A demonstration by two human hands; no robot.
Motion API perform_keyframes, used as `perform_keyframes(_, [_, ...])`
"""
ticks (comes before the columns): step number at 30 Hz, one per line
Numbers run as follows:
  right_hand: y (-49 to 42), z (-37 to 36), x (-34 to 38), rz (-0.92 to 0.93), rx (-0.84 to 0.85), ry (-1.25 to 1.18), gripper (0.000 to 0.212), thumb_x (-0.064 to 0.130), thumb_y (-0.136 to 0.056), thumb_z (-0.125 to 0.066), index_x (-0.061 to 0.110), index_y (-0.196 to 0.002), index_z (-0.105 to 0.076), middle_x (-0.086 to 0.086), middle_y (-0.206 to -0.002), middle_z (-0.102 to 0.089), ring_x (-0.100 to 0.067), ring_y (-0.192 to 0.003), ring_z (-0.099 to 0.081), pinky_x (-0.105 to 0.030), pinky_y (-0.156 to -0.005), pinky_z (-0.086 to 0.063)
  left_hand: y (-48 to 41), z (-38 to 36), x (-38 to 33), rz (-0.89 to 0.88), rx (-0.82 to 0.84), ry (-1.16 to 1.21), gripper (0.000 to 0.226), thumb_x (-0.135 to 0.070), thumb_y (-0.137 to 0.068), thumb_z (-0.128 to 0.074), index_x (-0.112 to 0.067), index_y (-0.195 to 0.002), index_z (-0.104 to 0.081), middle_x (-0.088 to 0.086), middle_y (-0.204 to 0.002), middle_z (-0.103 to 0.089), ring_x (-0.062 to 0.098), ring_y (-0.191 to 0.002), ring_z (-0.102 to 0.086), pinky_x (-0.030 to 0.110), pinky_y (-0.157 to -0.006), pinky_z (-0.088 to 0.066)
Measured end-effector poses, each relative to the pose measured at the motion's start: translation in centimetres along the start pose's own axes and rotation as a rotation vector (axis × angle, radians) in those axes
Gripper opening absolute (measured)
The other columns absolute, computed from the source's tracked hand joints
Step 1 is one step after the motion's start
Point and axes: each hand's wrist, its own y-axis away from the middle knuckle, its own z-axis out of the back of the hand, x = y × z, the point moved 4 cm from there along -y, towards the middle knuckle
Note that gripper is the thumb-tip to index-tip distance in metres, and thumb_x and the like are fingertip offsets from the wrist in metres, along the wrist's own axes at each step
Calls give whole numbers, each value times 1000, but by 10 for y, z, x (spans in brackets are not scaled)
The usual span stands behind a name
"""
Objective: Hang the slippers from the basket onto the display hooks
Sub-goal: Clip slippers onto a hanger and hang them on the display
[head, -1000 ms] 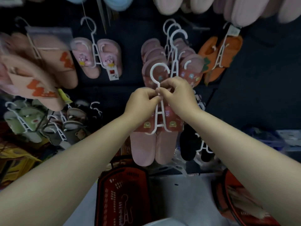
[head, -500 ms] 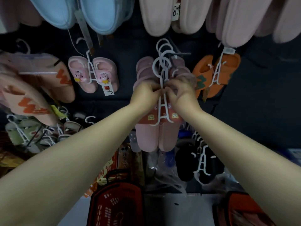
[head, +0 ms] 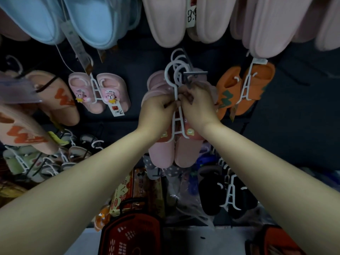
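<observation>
A pair of pink slippers [head: 173,153] with red straps hangs on a white plastic hanger [head: 177,124]. My left hand [head: 156,111] and my right hand [head: 197,105] both pinch the hanger's neck at the centre of the wall. The hanger's round loop [head: 169,74] sits level with the grey metal display hook [head: 195,73], right beside the loops of other pink pairs [head: 156,83] hanging there. Whether the loop is over the hook tip I cannot tell. A red basket [head: 128,234] stands below, near the bottom edge.
Small pink bear slippers [head: 99,92] hang to the left, orange slippers [head: 244,89] to the right, blue [head: 73,19] and pale pink [head: 220,17] pairs above. Black slippers [head: 228,196] hang lower right, and peach ones [head: 42,100] far left. A second red basket [head: 279,242] sits bottom right.
Both hands have lifted the hanger with the pink slippers upward and toward the wall, bringing its loop from below the hanging pairs up to the metal hook.
</observation>
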Motion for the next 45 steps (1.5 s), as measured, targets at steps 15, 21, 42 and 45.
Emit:
perform_keyframes(15, [12,3,-38,26,-29,74,17,8,-85,-51,5,-92,-66,-12,-94,-59,-30,-95,-52,-38,-76,-45,4,-32,17,8,202,12,18,-8,-91,-59,-9,-103,-72,-7,-92,-66,4,-82,-59,6,-67,-42])
perform_keyframes(21, [20,-5,-49,168,-7,292,42,27,-87,-37,-1,-83,-68,-17,-91,-60,-36,-90,-50,-22,-73,-22,-4,-36,37,59,287,15,24,-9,-90,-61,-8,-113,-67,2,-109,-66,11,-98,-60,6,-80,-43])
perform_keyframes(42, [109,19,17,41,-33,361,36,18,-89,-53,12,-125,-48,-6,-123,-49,-24,-119,-40,-31,-89,-38,67,27,-4,-116,125,-200,37,-7,-89,-56,-12,-126,-57,5,-124,-58,16,-114,-53,9,-85,-33])
perform_keyframes(45, [135,17,41,34,-37,363,40,23,-92,-52,16,-130,-45,-2,-128,-49,-20,-124,-37,-31,-96,-36,94,46,-8,-124,165,-169,35,-9,-89,-56,-16,-124,-58,3,-118,-60,13,-107,-56,12,-86,-37])
